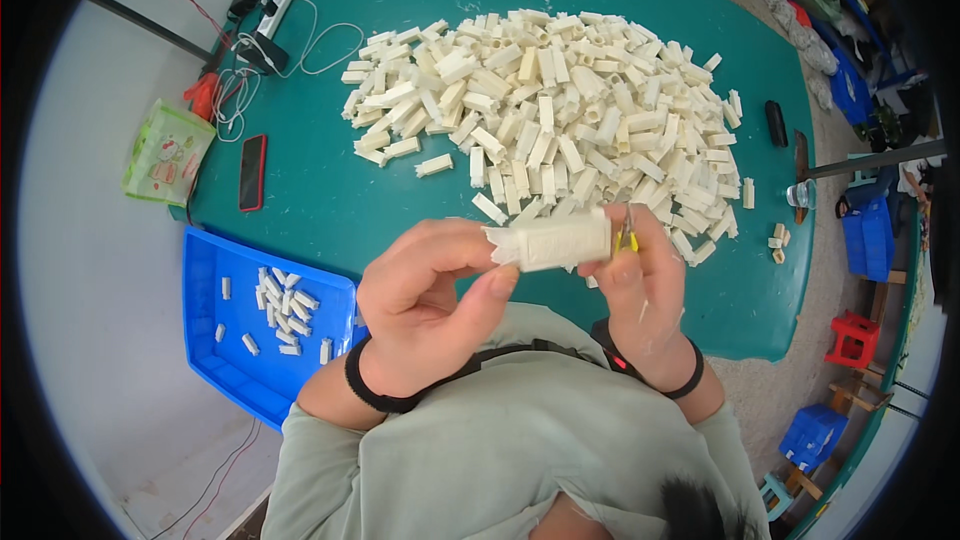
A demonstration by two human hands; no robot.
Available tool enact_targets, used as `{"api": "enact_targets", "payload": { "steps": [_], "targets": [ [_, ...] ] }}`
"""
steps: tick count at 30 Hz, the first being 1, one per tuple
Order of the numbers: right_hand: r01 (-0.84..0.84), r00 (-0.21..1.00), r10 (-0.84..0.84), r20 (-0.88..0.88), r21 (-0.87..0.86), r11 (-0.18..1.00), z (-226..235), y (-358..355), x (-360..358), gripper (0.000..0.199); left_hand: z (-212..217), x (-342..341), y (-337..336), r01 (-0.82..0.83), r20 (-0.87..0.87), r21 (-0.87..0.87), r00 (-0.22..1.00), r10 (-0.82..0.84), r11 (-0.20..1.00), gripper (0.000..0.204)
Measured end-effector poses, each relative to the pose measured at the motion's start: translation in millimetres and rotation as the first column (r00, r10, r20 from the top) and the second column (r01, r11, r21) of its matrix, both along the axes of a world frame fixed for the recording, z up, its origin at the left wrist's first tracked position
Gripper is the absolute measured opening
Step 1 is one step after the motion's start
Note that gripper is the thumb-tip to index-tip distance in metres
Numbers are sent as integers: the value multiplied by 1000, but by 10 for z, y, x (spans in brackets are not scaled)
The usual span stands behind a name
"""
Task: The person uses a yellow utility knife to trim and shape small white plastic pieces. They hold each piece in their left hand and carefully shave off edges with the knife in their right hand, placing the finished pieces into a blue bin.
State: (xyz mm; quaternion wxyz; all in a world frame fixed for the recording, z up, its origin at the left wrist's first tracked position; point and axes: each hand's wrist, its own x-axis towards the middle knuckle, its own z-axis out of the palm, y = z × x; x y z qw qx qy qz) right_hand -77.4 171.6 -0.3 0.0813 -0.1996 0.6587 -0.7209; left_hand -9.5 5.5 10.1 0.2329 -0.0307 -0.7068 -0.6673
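Note:
Between the thumb and fingers of my left hand [435, 285] is a cream-coloured rectangular piece [565, 242], held nearly level in front of my chest. Its left end is ragged. At its right end, my right hand [645, 290] is closed around a small metal tool with yellow parts [626, 236]; most of it is hidden by the fingers, so its exact kind is unclear. Thin pale shavings cling to that hand. Beyond both hands spreads a large pile of similar cream pieces [590, 90], some showing hollow ends.
The pile lies on a green table [420, 215]. A blue tray [225, 360] at left holds several pieces. Further left are a phone [253, 172], a green bag [168, 152] and a power strip [275, 18] with cables. A black case [776, 124] and a clear cup [801, 194] stand right.

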Motion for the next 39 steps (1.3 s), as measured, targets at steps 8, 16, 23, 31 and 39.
{"api": "enact_targets", "payload": {
  "steps": [8, 16, 23, 31, 39],
  "targets": [
    [-49, 986, 89, -139, 268, 962, 40, -7, -28, 28, 69, -102, -60, 37, 100, -466, 995, 11, 884, 42],
    [-187, 972, 215, -96, 240, 952, 95, 50, -26, 25, -81, -103, -98, 255, 153, 3, 955, -252, 967, 37],
    [-166, 971, 215, -102, 355, 920, 115, 67, 44, 24, -115, -88, -30, 102, 40, 48, 994, -104, 994, 35],
    [-137, 960, 219, -176, 387, 912, 110, 13, 60, 25, -156, -97, -26, -13, -123, -92, 992, 2, 996, 42],
    [-114, 933, 238, -270, 404, 907, 115, 14, 36, 28, -125, -65, -46, 24, -102, -79, 994, -32, 997, 41]
  ]
}}
